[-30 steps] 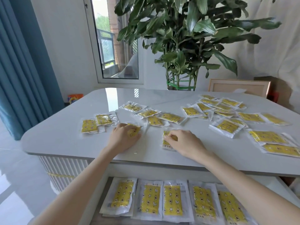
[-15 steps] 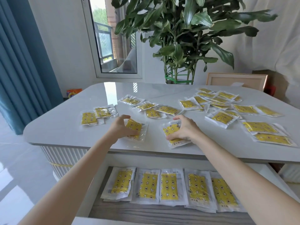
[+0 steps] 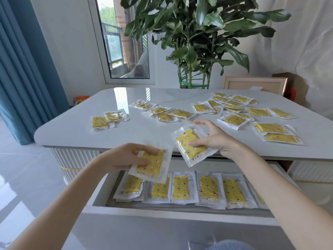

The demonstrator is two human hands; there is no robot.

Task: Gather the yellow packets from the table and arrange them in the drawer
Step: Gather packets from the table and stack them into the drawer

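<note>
Left hand grips left packet by its left side, fingers curled onto the yellow face; packet held off the surface, in front of the table edge and above the left end of the open drawer; right hand grips right packet, thumb on the yellow face, fingers curled over its far edge; this packet is tilted, lifted over the table's front edge, just right of the left packet; cannot tell if the two touch; drawer row of yellow packets lies flat, side by side, some overlapping, across the drawer; loose packets on the table: a left pair touching each other, a middle cluster, a bigger right cluster spreading to the right edge; behind the table a leafy potted plant, a window, a blue curtain at left, a wooden frame at right.
</note>
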